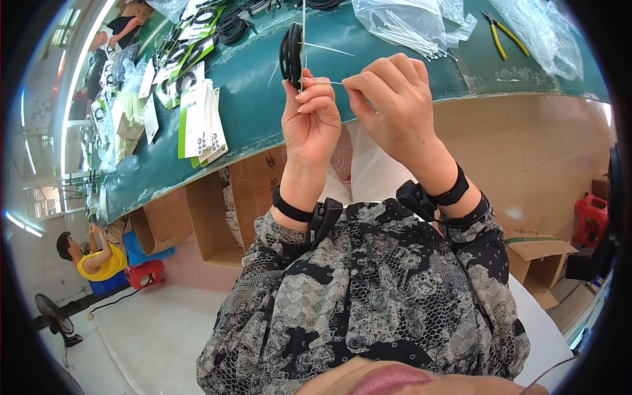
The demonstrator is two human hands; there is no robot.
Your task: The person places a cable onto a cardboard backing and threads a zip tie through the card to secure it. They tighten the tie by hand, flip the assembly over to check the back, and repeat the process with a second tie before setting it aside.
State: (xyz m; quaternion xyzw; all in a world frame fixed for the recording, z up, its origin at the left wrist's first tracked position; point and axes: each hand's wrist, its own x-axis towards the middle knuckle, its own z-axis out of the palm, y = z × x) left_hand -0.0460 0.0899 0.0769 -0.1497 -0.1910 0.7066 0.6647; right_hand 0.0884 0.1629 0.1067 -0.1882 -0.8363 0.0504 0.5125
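Observation:
My left hand (313, 125) is closed around the lower part of a coiled black cable (291, 54), held upright above the green table (257, 108). Along the coil's right side runs a thin pale edge (303, 39), perhaps a card seen side-on. A white cable tie (329, 81) stretches from the coil to my right hand (398, 99), whose thumb and forefinger pinch its end. Other thin white strips stick out near the coil. Whether the tie passes fully around the cable is hidden.
White-and-green cards (197, 122) and packaged cables lie to the left; more black coils (232, 25) sit behind. A clear bag of white cable ties (405, 33), yellow-handled cutters (505, 39) and a plastic bag (553, 39) are at the far right. Cardboard boxes (214, 220) stand below the table.

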